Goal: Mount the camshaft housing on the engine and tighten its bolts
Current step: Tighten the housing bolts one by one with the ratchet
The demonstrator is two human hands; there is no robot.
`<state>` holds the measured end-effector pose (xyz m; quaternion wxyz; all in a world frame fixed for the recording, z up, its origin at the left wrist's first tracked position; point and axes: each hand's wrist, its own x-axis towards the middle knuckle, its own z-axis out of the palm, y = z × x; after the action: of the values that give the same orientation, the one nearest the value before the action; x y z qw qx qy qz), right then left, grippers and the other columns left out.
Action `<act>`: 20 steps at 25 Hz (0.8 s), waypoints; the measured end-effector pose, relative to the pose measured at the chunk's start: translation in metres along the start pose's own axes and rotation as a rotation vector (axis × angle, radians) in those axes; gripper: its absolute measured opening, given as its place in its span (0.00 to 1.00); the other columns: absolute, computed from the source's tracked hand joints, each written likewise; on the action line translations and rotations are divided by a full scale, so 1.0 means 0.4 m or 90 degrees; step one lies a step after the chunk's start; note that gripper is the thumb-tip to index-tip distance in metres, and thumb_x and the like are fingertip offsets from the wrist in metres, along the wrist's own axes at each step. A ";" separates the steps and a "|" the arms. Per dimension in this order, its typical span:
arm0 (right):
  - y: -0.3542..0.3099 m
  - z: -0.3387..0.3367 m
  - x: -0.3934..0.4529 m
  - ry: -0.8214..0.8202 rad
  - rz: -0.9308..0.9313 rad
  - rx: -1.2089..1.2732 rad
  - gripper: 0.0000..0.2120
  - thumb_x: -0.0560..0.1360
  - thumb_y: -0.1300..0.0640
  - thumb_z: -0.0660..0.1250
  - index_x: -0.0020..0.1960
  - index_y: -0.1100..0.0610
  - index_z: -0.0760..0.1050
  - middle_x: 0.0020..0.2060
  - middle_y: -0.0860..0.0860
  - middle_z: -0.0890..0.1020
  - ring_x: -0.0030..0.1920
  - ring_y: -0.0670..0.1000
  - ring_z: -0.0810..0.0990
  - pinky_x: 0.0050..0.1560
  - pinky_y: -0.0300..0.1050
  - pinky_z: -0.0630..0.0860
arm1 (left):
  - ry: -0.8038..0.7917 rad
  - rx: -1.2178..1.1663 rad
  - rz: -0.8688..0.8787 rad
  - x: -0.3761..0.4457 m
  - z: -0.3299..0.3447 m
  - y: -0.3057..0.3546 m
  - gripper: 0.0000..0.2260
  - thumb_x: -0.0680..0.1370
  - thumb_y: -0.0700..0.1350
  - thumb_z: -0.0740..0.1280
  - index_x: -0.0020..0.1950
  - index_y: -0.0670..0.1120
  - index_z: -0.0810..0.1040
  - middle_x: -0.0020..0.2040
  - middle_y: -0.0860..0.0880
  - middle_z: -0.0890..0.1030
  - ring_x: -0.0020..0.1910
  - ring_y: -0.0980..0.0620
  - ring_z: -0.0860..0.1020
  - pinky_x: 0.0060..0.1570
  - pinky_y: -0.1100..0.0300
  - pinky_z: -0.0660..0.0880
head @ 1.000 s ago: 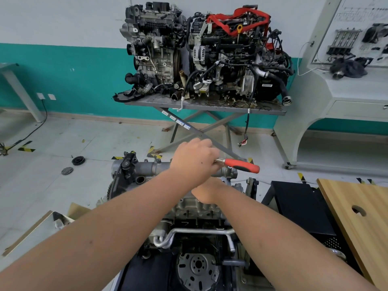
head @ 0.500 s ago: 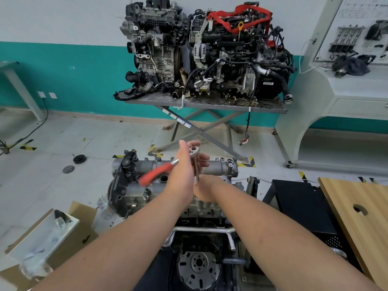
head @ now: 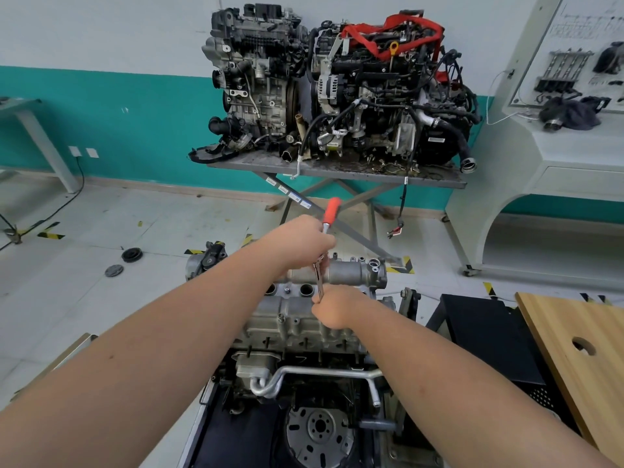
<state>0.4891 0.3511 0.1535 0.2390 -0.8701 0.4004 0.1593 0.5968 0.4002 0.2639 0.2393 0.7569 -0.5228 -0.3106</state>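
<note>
The camshaft housing (head: pixel 351 272) sits atop the engine (head: pixel 300 324) at frame centre. Above it the left hand (head: pixel 304 241) grips a red-handled ratchet (head: pixel 326 228), handle pointing up; the right hand (head: pixel 334 310), just below, curls round the extension shaft (head: pixel 319 285) at the housing's near edge. A wooden surface (head: pixel 580 349) crowds the lower right; open floor (head: pixel 84 265) lies left.
</note>
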 end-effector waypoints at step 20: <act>-0.018 -0.007 -0.010 -0.024 0.040 0.040 0.17 0.79 0.57 0.55 0.47 0.60 0.82 0.39 0.54 0.86 0.40 0.55 0.86 0.49 0.55 0.82 | 0.158 -0.882 -0.092 -0.026 0.147 -0.063 0.16 0.82 0.57 0.62 0.46 0.47 0.80 0.33 0.47 0.81 0.34 0.48 0.82 0.45 0.52 0.76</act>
<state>0.4924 0.3562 0.1597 0.2685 -0.8460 0.4280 0.1703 0.5680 0.4164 0.2081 0.7023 0.4935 -0.1221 -0.4983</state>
